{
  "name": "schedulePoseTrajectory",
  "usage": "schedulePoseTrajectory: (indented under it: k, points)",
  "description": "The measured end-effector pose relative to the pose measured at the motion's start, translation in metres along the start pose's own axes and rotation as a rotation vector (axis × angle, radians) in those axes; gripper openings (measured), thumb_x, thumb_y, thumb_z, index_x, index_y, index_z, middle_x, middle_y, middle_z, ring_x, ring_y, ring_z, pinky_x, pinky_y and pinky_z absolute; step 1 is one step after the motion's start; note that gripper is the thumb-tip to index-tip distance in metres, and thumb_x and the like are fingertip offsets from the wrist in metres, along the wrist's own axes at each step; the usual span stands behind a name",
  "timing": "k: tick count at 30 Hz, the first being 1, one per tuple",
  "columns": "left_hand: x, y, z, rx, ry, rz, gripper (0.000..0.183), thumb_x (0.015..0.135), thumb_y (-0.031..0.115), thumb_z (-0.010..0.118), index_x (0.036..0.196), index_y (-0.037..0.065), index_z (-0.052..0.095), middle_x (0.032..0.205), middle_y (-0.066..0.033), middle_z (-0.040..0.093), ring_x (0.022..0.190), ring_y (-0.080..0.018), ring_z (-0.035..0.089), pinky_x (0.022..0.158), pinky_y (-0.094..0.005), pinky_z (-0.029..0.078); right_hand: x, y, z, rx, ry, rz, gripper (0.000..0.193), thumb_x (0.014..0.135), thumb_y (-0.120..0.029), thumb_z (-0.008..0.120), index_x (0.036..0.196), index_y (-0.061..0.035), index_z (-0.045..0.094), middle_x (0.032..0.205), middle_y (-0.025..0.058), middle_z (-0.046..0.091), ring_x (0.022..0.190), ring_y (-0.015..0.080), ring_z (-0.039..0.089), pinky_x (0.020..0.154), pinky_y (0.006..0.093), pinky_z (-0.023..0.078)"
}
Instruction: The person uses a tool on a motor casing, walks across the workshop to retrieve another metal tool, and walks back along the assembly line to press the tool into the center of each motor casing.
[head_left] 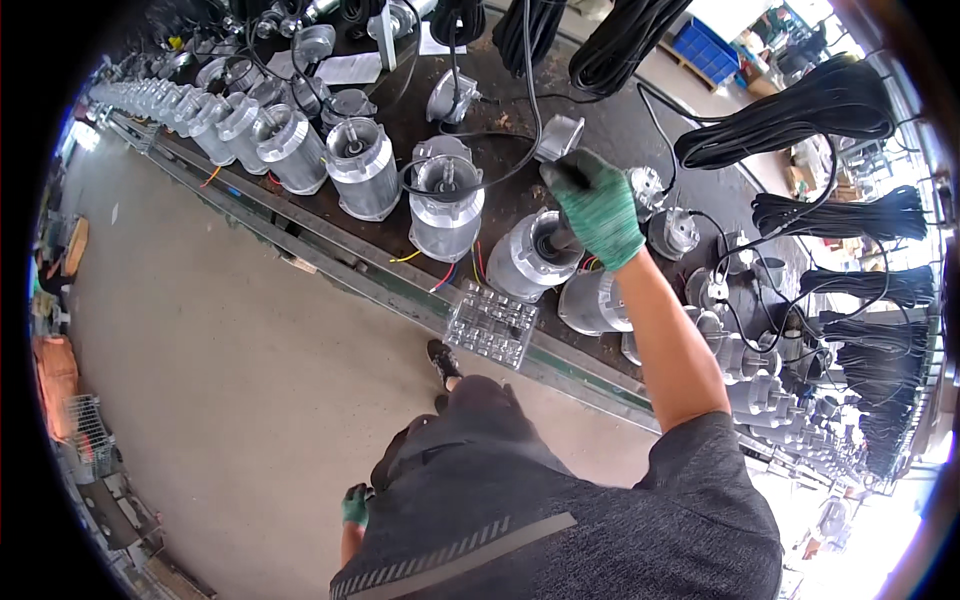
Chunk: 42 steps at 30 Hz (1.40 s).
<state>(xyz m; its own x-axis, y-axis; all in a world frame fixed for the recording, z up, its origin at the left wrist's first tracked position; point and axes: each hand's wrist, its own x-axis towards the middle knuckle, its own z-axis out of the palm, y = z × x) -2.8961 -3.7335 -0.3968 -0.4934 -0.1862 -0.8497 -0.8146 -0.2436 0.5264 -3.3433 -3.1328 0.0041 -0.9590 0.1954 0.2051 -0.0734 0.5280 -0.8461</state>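
Note:
My right hand (600, 208), in a green glove with dark fingers, reaches over the bench with its fingers curled closed. It is just above an upright silver motor housing (520, 262). A grey cylindrical part (566, 240) shows below the hand at the housing's open top; whatever is in the fingers is hidden. My left hand (355, 505), also green-gloved, hangs low beside my body, away from the bench; its fingers are too small to read. At the bench edge in front of me is a clear plastic tray (490, 325) with small compartments. Beside the right hand stands a silver end cover (560, 138).
Silver motor housings (362, 170) line the dark bench (520, 110) on both sides, some with coloured wires. Cable-fitted covers (675, 235) lie behind them. Coiled black cables (790, 115) hang over the far side. A blue crate (706, 52) is beyond, and grey floor (220, 330) lies left.

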Motion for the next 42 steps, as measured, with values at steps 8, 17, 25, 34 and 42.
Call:
schedulePoseTrajectory:
  k: [8,17,25,34,42]
  points:
    - [-0.016,0.173,0.066,0.246,0.084,-0.052,0.029,0.095,0.031,0.058,0.117,0.013,0.059,0.104,-0.0049,0.068,0.091,-0.0192,0.063,0.071,-0.0366,0.047,0.001,0.003,-0.005,0.013,0.077,0.105,0.013,0.089,-0.014,0.069,0.091,-0.0029,0.064,0.068,0.0021,0.057,0.063,0.0096,0.052,0.059,0.0279,0.046]
    - [0.019,0.195,0.043,0.255,0.014,-0.011,0.029,0.095,0.032,0.058,0.118,0.014,0.059,0.106,-0.0058,0.069,0.090,-0.0214,0.064,0.070,-0.0390,0.048,0.014,-0.094,-0.043,0.364,0.132,-0.023,0.022,0.092,-0.024,0.069,0.090,-0.0019,0.065,0.062,-0.0031,0.056,0.044,0.0037,0.047,0.038,0.0196,0.037]
    - [0.044,0.235,0.034,0.308,0.019,0.028,0.028,0.096,0.032,0.057,0.118,0.014,0.059,0.106,-0.0058,0.068,0.090,-0.0218,0.064,0.071,-0.0401,0.049,0.083,-0.123,0.050,0.325,0.134,-0.190,0.017,0.090,-0.021,0.070,0.094,-0.0040,0.067,0.068,-0.0002,0.060,0.046,0.0063,0.052,0.040,0.0214,0.041]
    - [0.115,0.172,-0.032,0.137,-0.031,0.026,0.029,0.095,0.027,0.058,0.119,0.009,0.058,0.107,-0.0088,0.067,0.093,-0.0244,0.064,0.073,-0.0388,0.051,0.105,-0.074,0.114,-0.043,0.083,0.024,0.017,0.088,-0.019,0.069,0.095,-0.0027,0.067,0.073,0.0060,0.065,0.064,0.0132,0.059,0.062,0.0311,0.050]
    - [0.095,0.204,-0.020,0.197,0.024,-0.084,0.028,0.095,0.026,0.058,0.116,0.007,0.058,0.105,-0.0121,0.066,0.091,-0.0252,0.065,0.074,-0.0400,0.053,0.107,-0.077,0.113,0.239,0.006,0.294,0.013,0.089,-0.016,0.067,0.093,-0.0029,0.065,0.072,0.0070,0.065,0.059,0.0122,0.057,0.057,0.0289,0.048]
